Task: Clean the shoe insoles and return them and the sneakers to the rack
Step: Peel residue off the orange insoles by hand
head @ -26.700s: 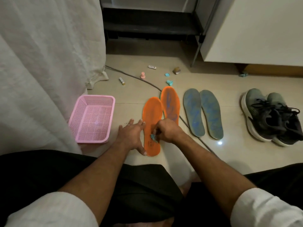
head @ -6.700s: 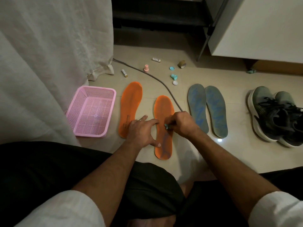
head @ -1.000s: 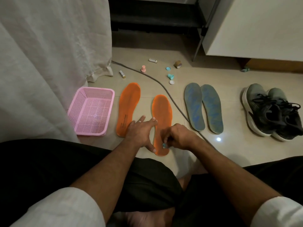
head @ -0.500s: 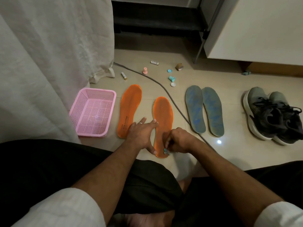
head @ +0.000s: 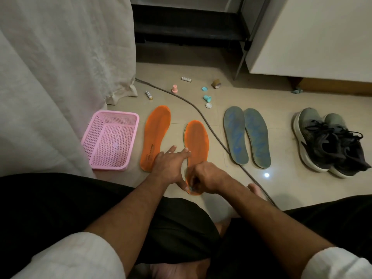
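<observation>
The right-hand orange insole (head: 196, 147) is laid flat on the floor (head: 281, 190) so that its heel end can be scrubbed. It is pinned at its edge by the left hand (head: 171, 163), fingers spread flat, presumably to prevent sliding. A small teal cleaning piece (head: 190, 188), too small to identify, is pinched in the curled right hand (head: 203, 178) at the heel. The second orange insole (head: 156, 135) is set aside beside the pink basket (head: 110, 140). The blue-grey insoles (head: 246, 135) and the sneakers (head: 330, 141) are lined up to the right, below the rack (head: 187, 23).
</observation>
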